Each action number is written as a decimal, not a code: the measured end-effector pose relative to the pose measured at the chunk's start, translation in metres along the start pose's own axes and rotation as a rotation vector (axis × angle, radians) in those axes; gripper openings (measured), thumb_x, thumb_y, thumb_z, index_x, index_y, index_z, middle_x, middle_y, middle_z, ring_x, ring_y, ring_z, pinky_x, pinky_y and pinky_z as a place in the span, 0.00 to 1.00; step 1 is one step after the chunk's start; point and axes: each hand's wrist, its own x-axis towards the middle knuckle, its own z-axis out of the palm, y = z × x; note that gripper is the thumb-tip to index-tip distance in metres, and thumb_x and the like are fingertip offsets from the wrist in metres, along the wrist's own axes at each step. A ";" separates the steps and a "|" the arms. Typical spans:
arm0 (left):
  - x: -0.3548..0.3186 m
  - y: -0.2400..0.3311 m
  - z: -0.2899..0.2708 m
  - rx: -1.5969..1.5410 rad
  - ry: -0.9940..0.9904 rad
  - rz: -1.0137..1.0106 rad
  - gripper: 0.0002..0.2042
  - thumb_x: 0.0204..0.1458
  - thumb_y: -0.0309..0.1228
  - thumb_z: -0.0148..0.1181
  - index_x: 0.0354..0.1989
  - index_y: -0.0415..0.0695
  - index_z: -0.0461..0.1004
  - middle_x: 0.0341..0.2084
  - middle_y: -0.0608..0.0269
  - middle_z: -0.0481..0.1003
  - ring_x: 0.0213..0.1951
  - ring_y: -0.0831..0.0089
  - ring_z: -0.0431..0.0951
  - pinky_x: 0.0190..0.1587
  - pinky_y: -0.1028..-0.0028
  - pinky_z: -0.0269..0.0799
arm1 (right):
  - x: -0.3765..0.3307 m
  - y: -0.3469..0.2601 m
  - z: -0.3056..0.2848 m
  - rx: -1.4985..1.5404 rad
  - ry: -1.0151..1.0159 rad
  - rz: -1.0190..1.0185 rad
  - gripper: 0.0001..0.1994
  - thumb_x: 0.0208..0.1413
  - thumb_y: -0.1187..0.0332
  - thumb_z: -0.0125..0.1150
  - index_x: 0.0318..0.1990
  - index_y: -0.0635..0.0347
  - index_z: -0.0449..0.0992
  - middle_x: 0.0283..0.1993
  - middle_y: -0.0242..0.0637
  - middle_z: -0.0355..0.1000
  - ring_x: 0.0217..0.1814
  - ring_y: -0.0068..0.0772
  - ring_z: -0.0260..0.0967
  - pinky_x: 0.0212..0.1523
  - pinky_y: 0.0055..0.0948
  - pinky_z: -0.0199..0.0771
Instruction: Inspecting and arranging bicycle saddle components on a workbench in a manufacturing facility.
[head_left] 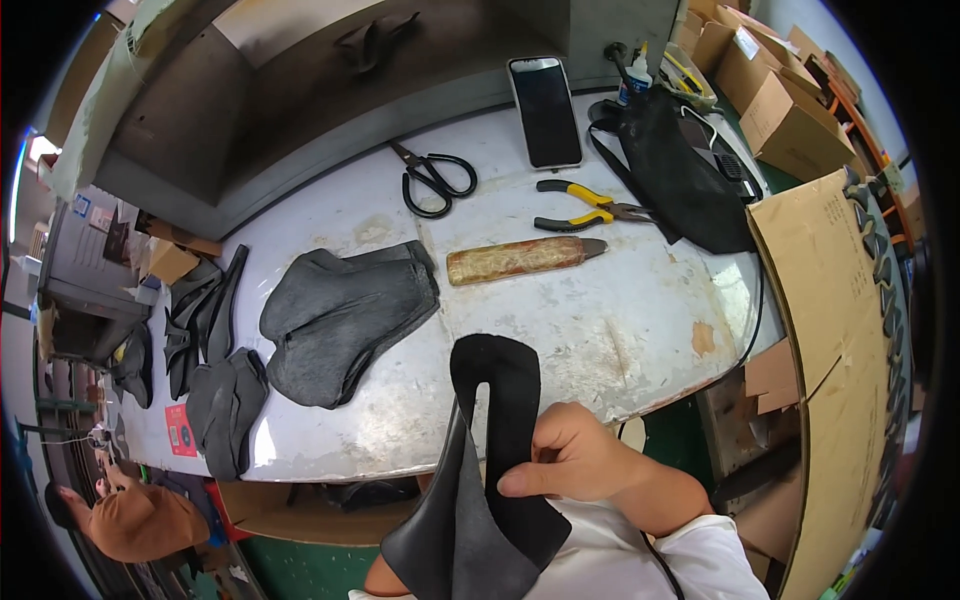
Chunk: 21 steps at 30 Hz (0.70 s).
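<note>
Right hand (575, 455) at bottom centre is pinching a black U-shaped leather cutout (495, 470), thumb on top, the piece arching up over the edge of the scuffed white worktable (600, 330). Left hand's hidden under the leather, can't tell its grip. Further up, centre-left, a stack of grey leather pieces (340, 320), then a brown wrapped knife (520, 260), yellow-handled pliers (585, 205), black scissors (435, 180), and a black smartphone (545, 110) near the top.

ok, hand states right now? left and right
Right hand: closed on the black cutout, thumb on top.
Left hand: mostly hidden under the cutout, cannot tell.
</note>
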 end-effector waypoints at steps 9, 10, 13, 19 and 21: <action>-0.052 0.095 -0.017 0.181 -0.156 -0.211 0.22 0.55 0.40 0.61 0.51 0.37 0.69 0.42 0.59 0.74 0.40 0.73 0.76 0.37 0.74 0.71 | 0.004 0.025 -0.007 -0.010 -0.183 -0.174 0.15 0.62 0.62 0.60 0.33 0.68 0.79 0.22 0.24 0.69 0.25 0.11 0.60 0.23 0.19 0.59; -0.046 0.091 -0.015 0.203 -0.171 -0.231 0.22 0.55 0.40 0.61 0.51 0.37 0.69 0.42 0.59 0.74 0.40 0.73 0.76 0.37 0.74 0.71 | 0.003 0.025 -0.006 0.018 -0.153 -0.159 0.15 0.63 0.62 0.60 0.34 0.68 0.79 0.23 0.25 0.70 0.25 0.11 0.61 0.23 0.19 0.59; -0.024 0.115 -0.030 0.268 -0.216 -0.294 0.22 0.55 0.40 0.61 0.51 0.37 0.68 0.42 0.59 0.74 0.39 0.72 0.76 0.36 0.74 0.72 | 0.001 0.036 0.002 0.196 -0.070 -0.286 0.14 0.63 0.64 0.59 0.33 0.69 0.78 0.23 0.27 0.72 0.26 0.11 0.62 0.24 0.19 0.61; -0.022 0.159 -0.044 0.405 -0.304 -0.422 0.22 0.56 0.40 0.60 0.52 0.38 0.67 0.43 0.58 0.74 0.38 0.72 0.76 0.33 0.75 0.73 | -0.003 0.036 0.002 0.082 -0.006 -0.277 0.15 0.63 0.62 0.58 0.32 0.67 0.77 0.23 0.28 0.70 0.26 0.15 0.65 0.25 0.21 0.64; -0.006 0.175 -0.053 0.450 -0.328 -0.462 0.22 0.56 0.40 0.60 0.53 0.38 0.67 0.43 0.58 0.73 0.38 0.72 0.76 0.32 0.75 0.73 | -0.002 0.041 -0.005 0.149 -0.064 -0.193 0.21 0.66 0.53 0.52 0.32 0.66 0.73 0.24 0.29 0.67 0.25 0.17 0.63 0.26 0.21 0.63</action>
